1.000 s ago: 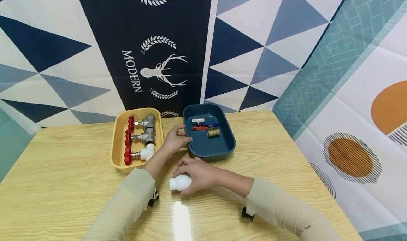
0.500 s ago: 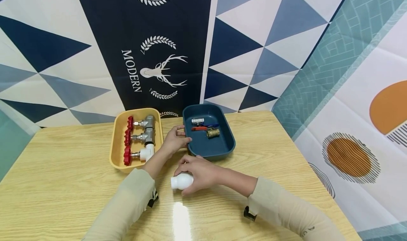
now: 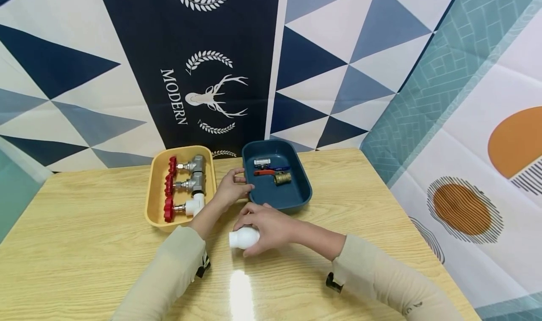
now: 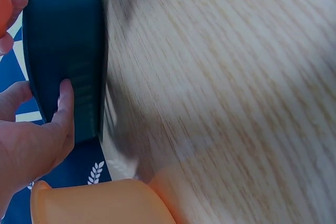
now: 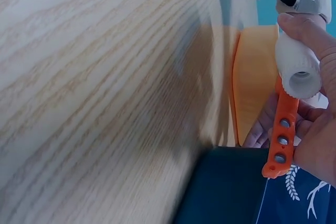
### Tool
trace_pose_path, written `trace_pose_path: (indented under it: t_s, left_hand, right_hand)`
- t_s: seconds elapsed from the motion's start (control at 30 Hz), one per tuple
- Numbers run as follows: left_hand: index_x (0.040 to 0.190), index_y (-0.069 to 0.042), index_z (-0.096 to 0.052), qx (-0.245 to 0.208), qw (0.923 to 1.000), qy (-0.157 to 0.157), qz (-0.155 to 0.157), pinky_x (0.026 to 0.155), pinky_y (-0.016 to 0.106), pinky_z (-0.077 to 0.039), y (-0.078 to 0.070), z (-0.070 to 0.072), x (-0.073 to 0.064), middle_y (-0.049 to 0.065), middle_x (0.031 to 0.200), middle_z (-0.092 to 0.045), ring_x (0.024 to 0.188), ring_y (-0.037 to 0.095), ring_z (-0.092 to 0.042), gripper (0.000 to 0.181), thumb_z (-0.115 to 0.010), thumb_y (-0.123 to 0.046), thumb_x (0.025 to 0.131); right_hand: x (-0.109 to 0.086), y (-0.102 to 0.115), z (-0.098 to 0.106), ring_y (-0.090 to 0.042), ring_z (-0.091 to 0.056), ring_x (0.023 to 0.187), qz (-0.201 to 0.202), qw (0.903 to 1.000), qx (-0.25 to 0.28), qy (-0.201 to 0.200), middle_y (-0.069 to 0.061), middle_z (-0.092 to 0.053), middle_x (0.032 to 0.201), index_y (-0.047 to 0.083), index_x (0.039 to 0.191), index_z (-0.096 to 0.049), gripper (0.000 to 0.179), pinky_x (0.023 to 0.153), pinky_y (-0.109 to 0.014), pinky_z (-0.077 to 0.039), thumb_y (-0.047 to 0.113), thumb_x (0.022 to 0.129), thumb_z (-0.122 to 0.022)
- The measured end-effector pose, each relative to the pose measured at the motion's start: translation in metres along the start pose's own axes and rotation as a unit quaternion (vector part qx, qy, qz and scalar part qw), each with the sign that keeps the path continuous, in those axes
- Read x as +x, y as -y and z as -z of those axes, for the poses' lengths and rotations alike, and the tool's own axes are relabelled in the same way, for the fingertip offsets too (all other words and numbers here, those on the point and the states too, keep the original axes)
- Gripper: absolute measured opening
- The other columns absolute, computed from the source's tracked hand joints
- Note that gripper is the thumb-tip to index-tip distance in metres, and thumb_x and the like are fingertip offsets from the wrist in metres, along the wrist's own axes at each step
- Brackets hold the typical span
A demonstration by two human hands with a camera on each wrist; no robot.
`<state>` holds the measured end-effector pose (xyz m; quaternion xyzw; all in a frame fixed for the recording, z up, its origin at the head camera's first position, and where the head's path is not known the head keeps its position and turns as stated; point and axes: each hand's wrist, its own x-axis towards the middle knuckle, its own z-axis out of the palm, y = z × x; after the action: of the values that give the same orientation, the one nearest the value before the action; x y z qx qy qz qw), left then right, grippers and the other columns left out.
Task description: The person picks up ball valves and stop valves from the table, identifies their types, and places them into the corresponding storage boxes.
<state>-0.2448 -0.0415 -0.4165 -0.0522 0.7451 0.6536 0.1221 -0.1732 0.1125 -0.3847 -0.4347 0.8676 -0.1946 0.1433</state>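
Note:
My right hand grips a white plastic ball valve above the table, in front of the blue bin. In the right wrist view its orange lever handle shows, with the valve's round opening facing the camera. My left hand holds the left wall of the dark blue bin, pinching it between thumb and fingers. Inside that bin lie a brass ball valve with a red lever and a silver valve beside a blue lever.
Left of the blue bin stands a yellow bin. Three valves with red handwheels lie in it in a row, two metal and one white plastic. Behind the wooden table hangs a patterned cloth wall.
My right hand has shifted slightly right and away from me with the white ball valve. The left hand stays on the blue bin. The head view has shifted a little.

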Motion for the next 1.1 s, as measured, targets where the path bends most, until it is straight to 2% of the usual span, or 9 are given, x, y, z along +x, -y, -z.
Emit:
trace_pose_path:
  t_s: [0.23, 0.73, 1.1]
  left_hand:
    - [0.141, -0.005, -0.033, -0.016, 0.9999, 0.006, -0.001, 0.085, 0.04, -0.056, 0.002, 0.0, 0.001, 0.022, 0.127, -0.046, 0.097, 0.026, -0.059, 0.063, -0.064, -0.002, 0.085]
    - [0.141, -0.004, -0.033, -0.014, 0.9999, 0.0, 0.0, 0.081, 0.037, -0.057, 0.001, -0.001, 0.002, 0.021, 0.122, -0.046, 0.094, 0.025, -0.059, 0.063, -0.064, 0.0, 0.085]
    - [0.14, -0.004, -0.033, -0.015, 0.9999, 0.005, 0.002, 0.08, 0.036, -0.058, 0.002, 0.0, 0.004, 0.022, 0.124, -0.046, 0.096, 0.025, -0.058, 0.062, -0.063, 0.0, 0.086]
  right_hand:
    - [-0.001, -0.002, 0.004, -0.008, -0.047, 0.105, 0.005, 0.9999, -0.006, -0.01, 0.002, -0.052, 0.12, 0.025, 0.115, -0.064, 0.048, 0.079, -0.024, -0.035, 0.041, 0.072, -0.078]
    - [-0.007, -0.005, 0.015, -0.01, -0.049, 0.105, -0.006, 0.9997, -0.008, -0.021, 0.001, -0.051, 0.123, 0.024, 0.116, -0.063, 0.048, 0.081, -0.026, -0.038, 0.041, 0.073, -0.077]
    - [-0.014, -0.013, 0.025, -0.014, -0.051, 0.104, -0.007, 0.9986, 0.017, -0.049, -0.003, -0.052, 0.123, 0.023, 0.116, -0.063, 0.05, 0.078, -0.026, -0.04, 0.038, 0.072, -0.079]
